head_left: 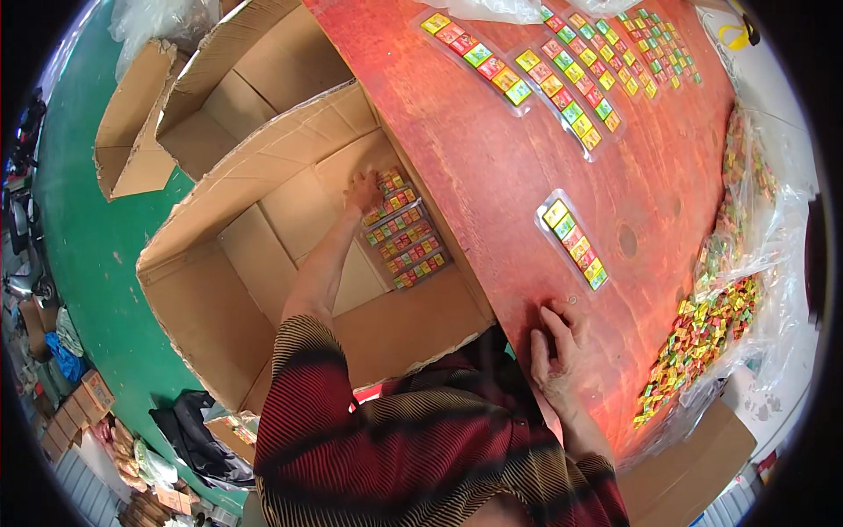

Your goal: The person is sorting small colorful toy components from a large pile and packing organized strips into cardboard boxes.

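My left hand (pixel 362 191) reaches deep into an open cardboard box (pixel 255 338), its fingers spread at the left end of stacked clear strip packs (pixel 408 237). These packs hold small red, yellow and green squares and lie in several rows along the box's right side. On the red-brown wooden table (pixel 492 176), my right hand (pixel 558 351) rests near the edge, fingers apart and holding nothing. Just beyond it lies a single clear strip pack (pixel 575 241) with a row of coloured squares.
Several more filled strip packs (pixel 479 60) lie at the table's far side. Along the right is a heap of loose coloured pieces (pixel 702 338) beside clear plastic sheeting (pixel 764 307). Another open cardboard box (pixel 219 114) stands beyond mine, on a green floor (pixel 97 263).
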`<state>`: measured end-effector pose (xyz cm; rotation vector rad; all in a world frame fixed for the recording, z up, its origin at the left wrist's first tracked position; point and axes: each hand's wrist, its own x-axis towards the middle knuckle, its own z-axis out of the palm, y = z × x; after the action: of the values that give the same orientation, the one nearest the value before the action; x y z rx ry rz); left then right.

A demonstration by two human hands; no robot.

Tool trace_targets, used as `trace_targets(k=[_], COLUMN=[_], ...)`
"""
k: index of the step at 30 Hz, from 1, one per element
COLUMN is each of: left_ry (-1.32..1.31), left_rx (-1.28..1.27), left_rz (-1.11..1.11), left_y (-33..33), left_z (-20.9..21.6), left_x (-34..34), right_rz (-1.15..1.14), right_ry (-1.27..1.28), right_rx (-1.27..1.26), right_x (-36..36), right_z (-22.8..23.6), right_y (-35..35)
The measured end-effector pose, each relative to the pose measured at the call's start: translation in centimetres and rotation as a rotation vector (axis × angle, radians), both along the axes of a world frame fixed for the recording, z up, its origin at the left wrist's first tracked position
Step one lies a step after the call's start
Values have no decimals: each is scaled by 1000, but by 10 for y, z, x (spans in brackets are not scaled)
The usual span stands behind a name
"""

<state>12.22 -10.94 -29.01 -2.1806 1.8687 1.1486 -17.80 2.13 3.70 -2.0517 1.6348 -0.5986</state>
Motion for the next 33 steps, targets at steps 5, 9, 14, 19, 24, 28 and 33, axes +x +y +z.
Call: trace_targets(k=[5, 9, 14, 19, 24, 28, 33], left_ry=[-31, -77, -41, 19, -9, -80, -126], left_rx=[-230, -289, -203, -132, -214, -329, -169], left_rz=[35, -8, -65, -119, -31, -140, 8], left_y=[9, 17, 3, -1, 2, 9, 10], left_z=[21, 32, 36, 22, 34, 34, 24], left_x=[11, 9, 9, 26, 1, 4, 13], right_rz=[-16, 18, 23, 48, 45, 31, 61], right_ry=[-23, -18, 2, 18, 32, 38, -14], right_rx=[-92, -43, -65, -83, -80, -133, -144], right_x=[9, 9, 8, 14, 10, 11, 16], right_z=[1, 2, 2, 1, 6, 6, -4], right_y=[-4, -3, -3, -5, -8, -10, -8])
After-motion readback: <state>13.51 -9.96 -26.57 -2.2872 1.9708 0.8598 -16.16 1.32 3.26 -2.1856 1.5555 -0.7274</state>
